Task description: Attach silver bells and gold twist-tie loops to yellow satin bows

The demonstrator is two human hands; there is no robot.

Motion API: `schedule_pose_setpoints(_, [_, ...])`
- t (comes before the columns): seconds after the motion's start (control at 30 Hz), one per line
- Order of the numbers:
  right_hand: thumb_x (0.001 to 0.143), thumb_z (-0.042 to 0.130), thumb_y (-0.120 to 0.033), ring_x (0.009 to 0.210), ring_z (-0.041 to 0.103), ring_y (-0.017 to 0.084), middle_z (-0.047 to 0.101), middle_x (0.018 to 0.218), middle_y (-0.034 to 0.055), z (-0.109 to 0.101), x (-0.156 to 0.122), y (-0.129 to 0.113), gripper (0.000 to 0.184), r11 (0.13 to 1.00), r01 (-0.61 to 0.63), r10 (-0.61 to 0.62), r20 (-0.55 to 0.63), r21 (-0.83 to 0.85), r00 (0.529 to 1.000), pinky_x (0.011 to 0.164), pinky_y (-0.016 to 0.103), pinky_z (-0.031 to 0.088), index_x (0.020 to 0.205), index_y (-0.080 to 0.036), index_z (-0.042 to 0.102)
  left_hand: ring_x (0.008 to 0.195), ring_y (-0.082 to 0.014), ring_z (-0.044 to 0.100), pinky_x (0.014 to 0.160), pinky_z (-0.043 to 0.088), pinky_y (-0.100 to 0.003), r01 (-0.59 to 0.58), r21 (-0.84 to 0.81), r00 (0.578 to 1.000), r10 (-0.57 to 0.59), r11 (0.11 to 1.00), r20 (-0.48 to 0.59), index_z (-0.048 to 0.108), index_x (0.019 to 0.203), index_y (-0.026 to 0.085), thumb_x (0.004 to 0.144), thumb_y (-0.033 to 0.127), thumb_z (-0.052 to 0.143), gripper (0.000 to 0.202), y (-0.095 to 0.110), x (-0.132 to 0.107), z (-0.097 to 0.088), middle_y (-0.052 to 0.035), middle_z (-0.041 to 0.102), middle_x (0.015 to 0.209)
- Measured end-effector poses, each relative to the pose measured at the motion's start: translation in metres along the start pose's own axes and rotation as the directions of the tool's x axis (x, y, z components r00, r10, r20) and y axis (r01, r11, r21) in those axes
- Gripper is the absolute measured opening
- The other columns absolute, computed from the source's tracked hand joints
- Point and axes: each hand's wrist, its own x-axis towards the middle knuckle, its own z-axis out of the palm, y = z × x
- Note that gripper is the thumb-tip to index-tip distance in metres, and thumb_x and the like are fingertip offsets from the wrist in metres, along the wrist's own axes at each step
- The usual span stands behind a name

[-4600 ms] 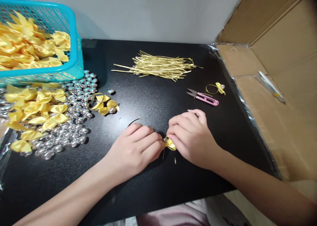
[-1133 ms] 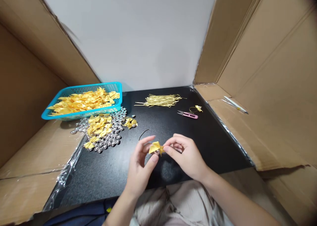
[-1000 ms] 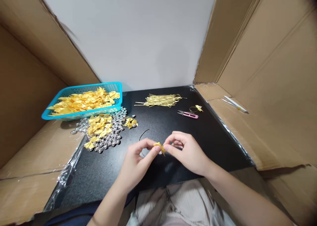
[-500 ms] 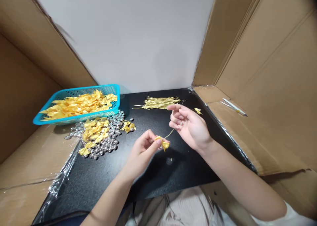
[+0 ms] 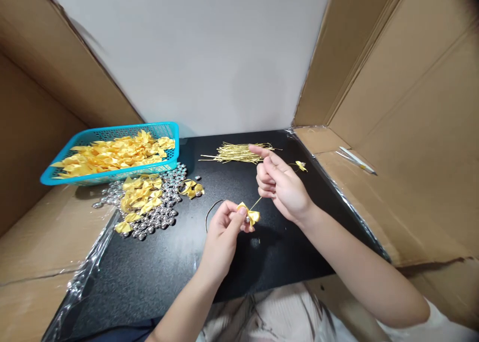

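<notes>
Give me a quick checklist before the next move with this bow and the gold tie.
1. Bow pinched in left hand: ok.
2. Gold tie runs straight from bow up to right hand: ok.
3. Right hand's grip on the tie's end: cannot tell, the fingers hide it.
4. Spare gold ties lie on the table just beyond the right hand: ok.
5. Silver beads heaped left of the hands, by the basket: ok.

The black table (image 5: 160, 272) is bearing a teal basket (image 5: 112, 173) and silver beads (image 5: 164, 214) left of the fingers (image 5: 264, 178). Gold wires (image 5: 234, 153) are lying just beyond them.
</notes>
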Motion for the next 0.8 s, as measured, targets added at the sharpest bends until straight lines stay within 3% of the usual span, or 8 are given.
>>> schedule_pose_setpoints(0.13, [0.09,0.048,-0.028,0.048,0.013,0.008,0.024,0.057,-0.0087,-0.003,0.0,0.007,0.02,0.999,-0.03,0.029,-0.021,-0.023,0.999,0.044,0.022,0.015,0.093,-0.016,0.064,0.056,-0.01,0.052,0.06,0.04,-0.022,-0.027,0.082,0.997,0.033,0.996,-0.074,0.05,0.075,0.02,0.082,0.047,0.068,0.034,-0.009,-0.003,0.0,0.0049,0.059,0.058])
schedule_pose_setpoints(0.23, [0.087,0.044,-0.025,0.047,0.012,0.009,0.024,0.054,-0.01,-0.007,-0.003,0.019,0.02,0.996,-0.052,0.051,-0.017,-0.069,0.999,0.043,0.023,0.015,0.095,-0.016,0.06,0.056,-0.0114,0.051,0.059,0.039,-0.023,-0.042,0.197,0.994,0.061,0.98,-0.095,0.049,0.08,0.021,0.084,0.043,0.065,0.028,-0.016,-0.012,0.0,0.0052,0.058,0.059])
schedule_pose_setpoints(0.33, [0.088,0.044,-0.025,0.046,0.019,0.009,0.03,0.054,-0.0107,-0.011,-0.008,0.035,0.017,0.964,-0.085,0.085,-0.007,-0.251,0.996,0.044,0.023,0.017,0.1,-0.018,0.053,0.061,-0.0148,0.054,0.062,0.039,-0.026,-0.073,0.347,0.99,0.111,0.935,-0.091,0.049,0.102,0.023,0.089,0.032,0.06,0.019,-0.025,-0.021,0.0,0.0044,0.062,0.066])
schedule_pose_setpoints(0.43, [0.09,0.045,-0.024,0.049,0.03,0.009,0.039,0.055,-0.0099,-0.015,-0.013,0.048,0.004,0.892,-0.037,0.065,0.046,-0.451,0.997,0.049,0.023,0.025,0.091,-0.02,0.046,0.072,-0.0198,0.056,0.07,0.037,-0.031,-0.109,0.598,0.99,0.143,0.794,-0.009,0.058,0.09,0.022,0.089,0.026,0.056,0.004,-0.032,-0.025,-0.002,-0.0017,0.065,0.074])
schedule_pose_setpoints(0.5, [0.093,0.045,-0.026,0.051,0.035,0.009,0.041,0.056,-0.0097,-0.018,-0.013,0.054,0.008,0.869,-0.003,0.062,0.102,-0.494,0.993,0.053,0.024,0.029,0.088,-0.021,0.044,0.077,-0.0227,0.055,0.074,0.034,-0.034,-0.131,0.73,0.983,0.185,0.671,0.006,0.059,0.076,0.022,0.086,0.023,0.059,0.01,-0.034,-0.024,-0.004,-0.0036,0.065,0.076])
schedule_pose_setpoints(0.57, [0.094,0.046,-0.031,0.052,0.039,0.01,0.045,0.057,-0.0089,-0.02,-0.011,0.058,0.012,0.876,0.008,0.062,0.13,-0.481,0.99,0.055,0.025,0.031,0.088,-0.02,0.047,0.08,-0.0248,0.053,0.076,0.031,-0.035,-0.138,0.803,0.975,0.221,0.58,0.008,0.06,0.073,0.022,0.083,0.022,0.062,0.011,-0.035,-0.021,-0.005,-0.0037,0.066,0.077])
schedule_pose_setpoints(0.8, [0.086,0.059,-0.038,0.045,0.037,0.007,0.062,0.062,-0.0022,-0.027,-0.003,0.07,0.022,0.932,-0.114,0.105,-0.044,-0.345,0.993,0.048,0.024,0.028,0.087,-0.017,0.057,0.087,-0.0284,0.054,0.076,0.03,-0.038,-0.121,0.945,0.978,0.202,0.305,0.06,0.06,0.081,0.022,0.084,0.026,0.057,0.007,-0.026,-0.019,-0.008,-0.0063,0.066,0.089])
